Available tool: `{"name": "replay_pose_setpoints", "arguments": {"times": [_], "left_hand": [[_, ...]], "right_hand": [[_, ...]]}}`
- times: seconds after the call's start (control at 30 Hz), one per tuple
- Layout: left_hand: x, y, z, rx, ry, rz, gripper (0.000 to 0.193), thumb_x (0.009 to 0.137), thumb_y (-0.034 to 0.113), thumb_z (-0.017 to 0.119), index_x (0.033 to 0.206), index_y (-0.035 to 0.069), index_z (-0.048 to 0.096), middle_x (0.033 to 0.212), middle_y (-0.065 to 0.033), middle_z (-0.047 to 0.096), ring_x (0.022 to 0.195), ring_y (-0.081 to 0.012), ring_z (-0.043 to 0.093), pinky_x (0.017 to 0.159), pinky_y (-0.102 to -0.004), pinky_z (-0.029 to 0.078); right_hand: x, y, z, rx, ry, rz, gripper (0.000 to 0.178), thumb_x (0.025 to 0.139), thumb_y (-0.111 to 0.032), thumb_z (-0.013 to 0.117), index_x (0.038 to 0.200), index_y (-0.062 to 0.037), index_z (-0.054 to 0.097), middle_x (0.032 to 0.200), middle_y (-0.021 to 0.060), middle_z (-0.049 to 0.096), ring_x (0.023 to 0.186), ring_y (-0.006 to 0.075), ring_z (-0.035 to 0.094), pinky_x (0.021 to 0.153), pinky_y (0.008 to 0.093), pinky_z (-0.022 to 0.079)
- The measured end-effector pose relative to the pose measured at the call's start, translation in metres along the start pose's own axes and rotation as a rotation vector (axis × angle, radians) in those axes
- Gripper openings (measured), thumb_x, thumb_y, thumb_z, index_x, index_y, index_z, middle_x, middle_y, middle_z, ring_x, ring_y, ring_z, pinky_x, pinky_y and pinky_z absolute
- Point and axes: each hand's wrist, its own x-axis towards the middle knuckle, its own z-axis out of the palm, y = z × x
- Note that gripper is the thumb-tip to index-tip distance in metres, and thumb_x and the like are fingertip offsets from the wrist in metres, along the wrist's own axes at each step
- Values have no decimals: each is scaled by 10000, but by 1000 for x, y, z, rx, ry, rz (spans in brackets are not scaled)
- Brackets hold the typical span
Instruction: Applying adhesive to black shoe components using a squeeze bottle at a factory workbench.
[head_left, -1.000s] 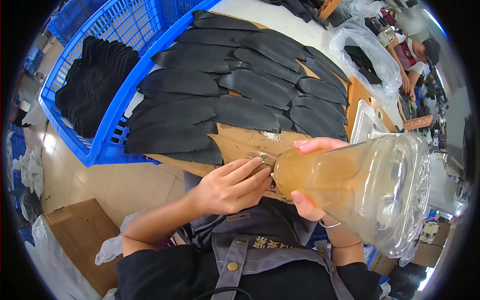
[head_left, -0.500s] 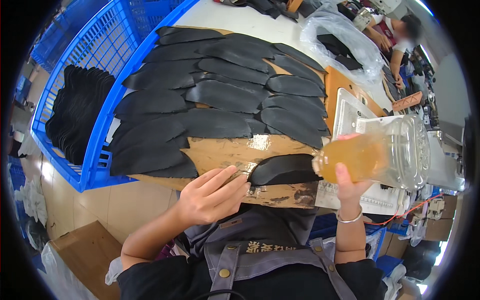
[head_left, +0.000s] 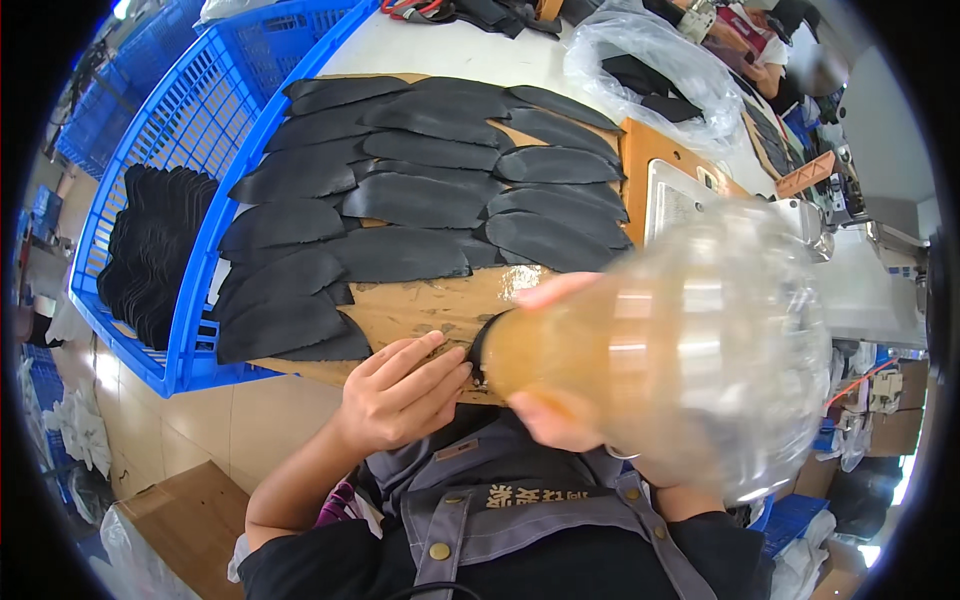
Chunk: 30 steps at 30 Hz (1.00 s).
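My right hand (head_left: 555,420) is wrapped around the neck of a clear plastic bottle (head_left: 740,350) holding amber liquid. The bottle is tipped, its mouth toward my left hand, and its base looms large and blurred. Under the mouth lies a curved black piece (head_left: 484,338), mostly hidden by the bottle. My left hand (head_left: 400,395) rests with outstretched fingers on the brown board (head_left: 400,308), fingertips touching the black piece's left end. Beyond it, several rows of overlapping black pieces (head_left: 420,200) cover the board. Wet, shiny patches show on its bare strip.
A blue crate (head_left: 205,290) with a stack of black pieces (head_left: 155,255) stands at the left. Behind the bottle is a white sewing machine bed (head_left: 680,195). A clear plastic bag (head_left: 700,75) with black pieces lies at the far right, near another person (head_left: 750,45).
The bottle has come nearer the camera and swung left, its mouth moving along the black piece toward my left hand. My left hand stays at the piece's end; the view has shifted slightly.
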Motion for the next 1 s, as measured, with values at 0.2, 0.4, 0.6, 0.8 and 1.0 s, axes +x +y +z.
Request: {"name": "replay_pose_setpoints", "arguments": {"times": [0.2,0.4,0.6,0.8,1.0], "left_hand": [[28,10,-10,-15,-66,46,239,637,64,666,873,40,686,970,-70,644,934,-253,622,762,-340,526],[21,9,-7,45,-66,59,224,636,50,651,856,45,691,930,-71,659,898,-257,631,745,-344,528],[44,24,-19,15,-141,-164,132,620,10,652,748,42,654,843,-69,657,811,-258,642,685,-337,524],[88,44,-3,-61,-138,-195,193,651,53,711,823,12,635,852,-88,630,761,-275,605,665,-344,495],[141,59,29,-57,-516,-162,534,701,265,728,1128,-1,549,1211,-162,486,1128,-314,453,974,-455,337]], "right_hand": [[-18,8,-19,-503,-51,-174,647,628,-361,737,1110,-2,498,993,139,568,886,284,561,753,387,440],[-60,43,-76,-605,200,-45,617,680,-81,691,1210,1,387,1108,149,491,1029,247,524,881,356,452],[-102,69,-108,55,900,-70,559,810,-299,578,1272,-52,384,1103,138,503,1012,292,538,867,418,461],[-117,85,-110,940,1041,50,501,845,-373,484,1232,-60,436,1086,133,531,969,306,559,865,453,454],[-121,89,-113,995,1025,156,482,856,-388,463,1197,-48,461,1060,128,556,983,312,564,868,452,453]]}}
